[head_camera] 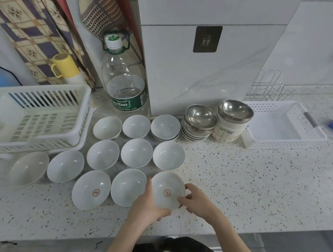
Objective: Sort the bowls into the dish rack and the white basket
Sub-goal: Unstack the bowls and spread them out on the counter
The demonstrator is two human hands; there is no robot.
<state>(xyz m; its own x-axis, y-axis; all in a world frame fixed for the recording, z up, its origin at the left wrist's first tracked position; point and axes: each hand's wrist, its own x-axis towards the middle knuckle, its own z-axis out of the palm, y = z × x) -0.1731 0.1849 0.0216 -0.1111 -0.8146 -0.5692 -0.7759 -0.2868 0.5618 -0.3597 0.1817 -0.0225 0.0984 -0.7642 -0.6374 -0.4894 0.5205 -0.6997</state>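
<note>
Both hands, left hand [146, 206] and right hand [194, 199], cup the marked bowl [168, 191] nearest the tabletop [252, 188] edge, probably to lift it steadily.

Home kitchen: speckled white stone bench [241, 179], white marble-look wall tiles [226, 72], white slatted plastic dish rack [40, 121], large clear plastic water bottle [123, 80], white ceramic bowls [103, 154].

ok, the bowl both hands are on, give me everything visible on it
The bowl is white, glossy, ceramic by its look, round, with a reddish circular emblem at the bottom inside. It sits upright, opening up, empty, at the right end of the nearest row on the speckled counter, beside another white bowl. The left hand holds its near-left rim; the right hand pinches the near-right rim. Whether it is lifted is unclear.
</note>
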